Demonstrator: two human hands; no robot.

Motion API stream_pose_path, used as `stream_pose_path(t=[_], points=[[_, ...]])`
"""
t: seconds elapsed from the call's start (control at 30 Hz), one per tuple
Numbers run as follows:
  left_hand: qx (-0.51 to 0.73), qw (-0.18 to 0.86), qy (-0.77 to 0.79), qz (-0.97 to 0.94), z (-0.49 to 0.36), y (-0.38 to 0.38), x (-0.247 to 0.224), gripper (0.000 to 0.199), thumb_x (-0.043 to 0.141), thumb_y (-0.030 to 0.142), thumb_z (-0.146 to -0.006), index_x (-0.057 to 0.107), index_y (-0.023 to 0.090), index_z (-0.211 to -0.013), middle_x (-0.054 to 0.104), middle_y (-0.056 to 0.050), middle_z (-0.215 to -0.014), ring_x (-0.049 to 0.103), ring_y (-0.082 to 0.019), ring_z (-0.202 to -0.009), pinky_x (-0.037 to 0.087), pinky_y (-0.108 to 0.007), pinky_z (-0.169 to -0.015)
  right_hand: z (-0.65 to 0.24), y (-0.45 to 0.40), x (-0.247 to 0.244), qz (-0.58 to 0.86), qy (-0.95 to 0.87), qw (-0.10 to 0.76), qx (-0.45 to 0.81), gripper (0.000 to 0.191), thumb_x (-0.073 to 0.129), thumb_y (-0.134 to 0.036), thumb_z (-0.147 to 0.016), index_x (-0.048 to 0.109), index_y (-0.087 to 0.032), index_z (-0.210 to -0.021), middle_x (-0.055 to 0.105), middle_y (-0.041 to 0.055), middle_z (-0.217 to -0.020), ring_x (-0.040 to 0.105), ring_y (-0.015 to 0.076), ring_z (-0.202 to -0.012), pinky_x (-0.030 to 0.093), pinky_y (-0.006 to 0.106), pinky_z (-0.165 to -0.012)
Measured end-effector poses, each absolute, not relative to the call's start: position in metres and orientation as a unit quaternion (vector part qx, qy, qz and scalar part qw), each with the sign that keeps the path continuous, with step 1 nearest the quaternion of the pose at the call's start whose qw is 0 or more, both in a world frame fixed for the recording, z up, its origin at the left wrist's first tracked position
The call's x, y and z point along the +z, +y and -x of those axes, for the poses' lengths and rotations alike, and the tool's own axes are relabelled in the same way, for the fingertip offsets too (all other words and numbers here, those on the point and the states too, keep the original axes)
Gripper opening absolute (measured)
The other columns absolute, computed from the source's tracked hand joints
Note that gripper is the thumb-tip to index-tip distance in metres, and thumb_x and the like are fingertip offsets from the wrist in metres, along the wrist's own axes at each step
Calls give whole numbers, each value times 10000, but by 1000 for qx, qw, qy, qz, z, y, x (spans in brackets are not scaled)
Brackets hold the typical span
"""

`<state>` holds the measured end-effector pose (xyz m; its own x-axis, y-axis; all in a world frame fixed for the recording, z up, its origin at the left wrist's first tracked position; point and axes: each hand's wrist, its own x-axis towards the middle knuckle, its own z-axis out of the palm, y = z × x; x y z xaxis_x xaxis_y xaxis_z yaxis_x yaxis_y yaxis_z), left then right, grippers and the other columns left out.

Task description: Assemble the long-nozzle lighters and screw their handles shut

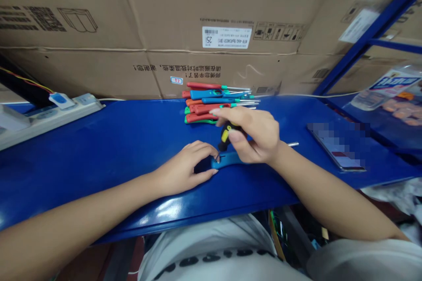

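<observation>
A blue long-necked lighter [227, 159] lies on the blue table, its metal tip showing beyond my right wrist. My left hand [187, 167] pinches its handle end between thumb and fingers. Above it, my right hand [252, 134] grips a black and yellow screwdriver [225, 135], whose tip points down at the handle end of the lighter. Just behind my hands is a pile of several red, blue, orange and green lighters [206, 101], with their metal necks toward the right.
A white power strip [49, 116] with plugs lies at the left. The phone [339, 149] rests on the right, near a clear plastic bottle [382, 90]. Large cardboard boxes [132, 30] stand along the back edge, beside a blue metal frame [359, 37].
</observation>
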<state>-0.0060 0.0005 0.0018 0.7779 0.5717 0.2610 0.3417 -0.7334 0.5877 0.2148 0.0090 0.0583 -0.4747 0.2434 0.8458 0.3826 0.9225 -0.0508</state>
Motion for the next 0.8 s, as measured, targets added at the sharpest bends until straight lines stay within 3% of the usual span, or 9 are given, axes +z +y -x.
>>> stream_pose_path(t=[0.1,0.27,0.33,0.4,0.47,0.63,0.7,0.8], points=[[211,270,257,-904,6,1,3,172,635,279,-962,604,228,-1124,661,-51,-1177,580,-235,-1155,448,-399,-1044,-212,6,61,202,-865,458,43,392,316,-278,-1070,570,-188,-1355,743,79,-1169,730,153,-939,601,300,-815],[216,271,254,-903,5,1,2,180,631,283,-965,606,232,-1136,666,-51,-1188,578,-238,-1176,439,-417,-1064,-211,10,62,193,-833,516,-46,183,655,-368,-950,686,-200,-1014,754,36,-871,707,161,-786,587,283,-767],[218,276,254,-901,6,1,2,169,629,288,-965,612,232,-1124,668,-56,-1182,585,-240,-1168,449,-416,-1057,-211,11,61,220,-841,493,-36,223,545,-350,-1009,665,-202,-1125,758,56,-948,713,167,-815,589,302,-802],[219,279,255,-899,6,1,1,170,627,291,-965,611,228,-1122,667,-65,-1177,591,-243,-1158,460,-412,-1046,-212,12,60,249,-855,453,45,347,363,-283,-1065,556,-197,-1340,741,86,-1114,720,170,-909,590,328,-856],[218,279,255,-900,6,1,1,173,628,297,-965,607,226,-1122,665,-68,-1177,592,-244,-1156,462,-412,-1043,-211,14,58,259,-856,432,120,397,320,-262,-1071,460,-192,-1436,709,100,-1209,716,170,-963,591,339,-869],[210,274,258,-902,6,1,1,176,631,295,-967,602,232,-1129,661,-55,-1191,575,-238,-1190,438,-416,-1070,-214,17,55,266,-836,479,35,316,677,-427,-925,638,-193,-1133,739,72,-1097,717,185,-895,584,319,-831],[209,272,259,-903,6,0,2,175,632,291,-965,602,230,-1127,664,-52,-1186,581,-234,-1180,442,-411,-1064,-214,15,56,260,-842,472,12,321,617,-427,-965,632,-194,-1185,743,77,-1113,717,198,-968,578,331,-870],[208,272,261,-903,6,0,3,171,634,289,-961,605,228,-1118,670,-52,-1173,592,-235,-1157,452,-408,-1050,-213,10,61,241,-866,430,87,391,375,-319,-1070,500,-201,-1421,705,88,-1256,705,175,-1059,584,326,-884]])
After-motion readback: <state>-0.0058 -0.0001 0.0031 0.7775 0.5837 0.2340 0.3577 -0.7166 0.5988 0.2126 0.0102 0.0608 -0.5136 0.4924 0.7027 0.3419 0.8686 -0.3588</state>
